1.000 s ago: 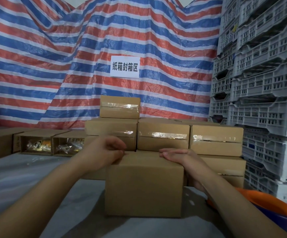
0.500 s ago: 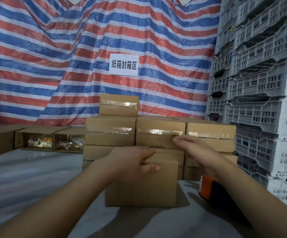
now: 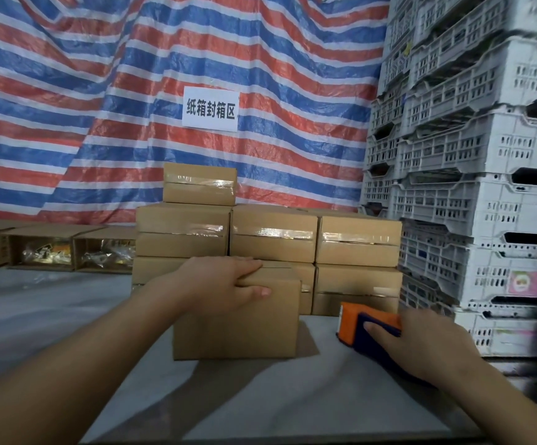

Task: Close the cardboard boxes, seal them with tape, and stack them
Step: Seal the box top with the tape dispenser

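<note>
- Backdrop: striped tarp (image 3: 260,59), white crates (image 3: 472,187), grey table (image 3: 277,390).
- Sealed boxes (image 3: 273,232) stacked behind.
- Our left hand (image 3: 219,287) grips the cardboard box (image 3: 238,329), mid-table.
- Our right hand (image 3: 421,345) grasps the tape dispenser (image 3: 354,322).

A striped tarpaulin (image 3: 106,101) in red, blue and white is hung across the back, creased and sagging in folds. A white paper sign (image 3: 210,108) with black Chinese characters is fixed to it near the middle. On the right, white plastic crates (image 3: 472,175) with slotted walls are stacked in tall columns that are cut off by the upper edge; a pink label (image 3: 524,282) is seen on one of the lower crates, too blurred to be read. The foreground is covered by a grey sheet (image 3: 260,399), lightly wrinkled and crossed by shadows.
</note>
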`<state>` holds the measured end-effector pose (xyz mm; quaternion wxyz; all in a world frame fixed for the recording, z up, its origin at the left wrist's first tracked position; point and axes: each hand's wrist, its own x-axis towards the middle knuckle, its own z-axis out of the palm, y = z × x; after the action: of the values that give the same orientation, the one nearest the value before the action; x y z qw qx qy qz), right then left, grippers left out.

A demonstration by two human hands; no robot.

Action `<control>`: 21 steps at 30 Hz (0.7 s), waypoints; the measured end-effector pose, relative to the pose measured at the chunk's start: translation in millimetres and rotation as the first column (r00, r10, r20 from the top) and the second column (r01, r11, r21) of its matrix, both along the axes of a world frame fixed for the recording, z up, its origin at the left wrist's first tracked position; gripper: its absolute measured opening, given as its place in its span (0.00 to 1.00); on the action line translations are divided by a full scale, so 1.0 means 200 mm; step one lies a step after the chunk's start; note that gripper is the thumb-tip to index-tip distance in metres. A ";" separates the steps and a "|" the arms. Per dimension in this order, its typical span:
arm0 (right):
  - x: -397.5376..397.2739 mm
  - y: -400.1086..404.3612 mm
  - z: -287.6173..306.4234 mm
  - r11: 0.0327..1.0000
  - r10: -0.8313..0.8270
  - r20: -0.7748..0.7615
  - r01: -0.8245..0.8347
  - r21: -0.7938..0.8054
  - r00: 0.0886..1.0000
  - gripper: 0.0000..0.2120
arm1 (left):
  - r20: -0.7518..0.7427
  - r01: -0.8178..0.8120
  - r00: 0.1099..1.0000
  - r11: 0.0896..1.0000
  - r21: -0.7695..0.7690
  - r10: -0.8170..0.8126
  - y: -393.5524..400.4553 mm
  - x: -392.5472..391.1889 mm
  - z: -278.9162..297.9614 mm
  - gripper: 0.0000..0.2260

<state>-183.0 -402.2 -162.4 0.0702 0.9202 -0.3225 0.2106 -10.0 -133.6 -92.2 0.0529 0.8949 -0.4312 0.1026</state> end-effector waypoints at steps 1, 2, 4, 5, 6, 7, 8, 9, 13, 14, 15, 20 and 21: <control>0.00 0.01 -0.01 1.000 0.018 0.019 -0.018 -0.003 1.000 0.28 | -0.002 0.001 1.000 1.000 -0.002 -0.001 0.00 0.00 0.00 0.33; 0.00 0.01 -0.02 1.000 0.030 0.029 -0.030 -0.007 0.999 0.27 | -0.004 -0.002 1.000 1.000 -0.001 0.002 0.00 0.00 0.00 0.33; 0.01 0.02 -0.04 0.999 0.029 0.035 -0.028 -0.018 0.999 0.25 | -0.019 -0.001 1.000 1.000 -0.001 0.001 0.00 0.00 -0.01 0.34; 0.02 0.02 -0.05 0.999 0.020 0.038 -0.019 -0.031 0.999 0.25 | -0.037 -0.002 0.999 1.000 -0.007 0.002 0.00 0.00 -0.01 0.33; 0.02 0.02 -0.06 0.998 0.008 0.045 -0.006 -0.056 0.999 0.25 | -0.066 -0.009 0.998 1.000 -0.024 0.007 0.00 0.00 0.00 0.33; 0.03 0.02 -0.07 0.996 -0.005 0.057 0.010 -0.091 0.998 0.26 | -0.106 -0.022 0.994 0.999 -0.048 0.017 -0.01 0.00 0.00 0.31; 0.03 0.02 -0.08 0.991 -0.018 0.072 0.028 -0.128 0.997 0.27 | -0.151 -0.044 0.988 0.996 -0.076 0.032 -0.01 0.00 0.01 0.30; 0.03 0.02 -0.08 0.986 -0.030 0.085 0.043 -0.161 0.996 0.28 | -0.196 -0.070 0.979 0.992 -0.102 0.049 -0.01 0.01 0.01 0.30; 0.05 -0.02 -0.02 0.989 -0.051 0.192 0.076 -0.126 0.980 0.31 | -0.381 -0.089 0.925 0.965 -0.248 -0.013 0.00 0.01 0.06 0.23; 0.05 -0.02 0.04 0.998 -0.033 0.264 0.044 -0.035 0.964 0.32 | -0.424 -0.082 0.904 0.953 -0.291 -0.051 0.01 0.01 0.07 0.20; 0.07 -0.02 0.10 0.997 -0.001 0.358 -0.029 0.078 0.934 0.33 | -0.443 -0.071 0.893 0.945 -0.320 -0.084 0.01 0.01 0.09 0.18; 0.22 0.11 0.50 0.599 0.028 0.755 -0.615 0.512 0.656 0.27 | -0.546 -0.102 0.816 0.883 -0.458 -0.189 0.05 0.07 0.15 0.19; 0.28 0.14 0.56 0.447 0.050 0.781 -0.714 0.539 0.622 0.25 | -0.602 -0.144 0.765 0.851 -0.505 -0.228 0.06 0.08 0.14 0.22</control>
<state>-126.2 -373.5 -49.5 -0.5402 0.7473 -0.1440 0.3591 6.6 -121.6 -64.0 0.4409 0.8151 -0.3627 -0.0979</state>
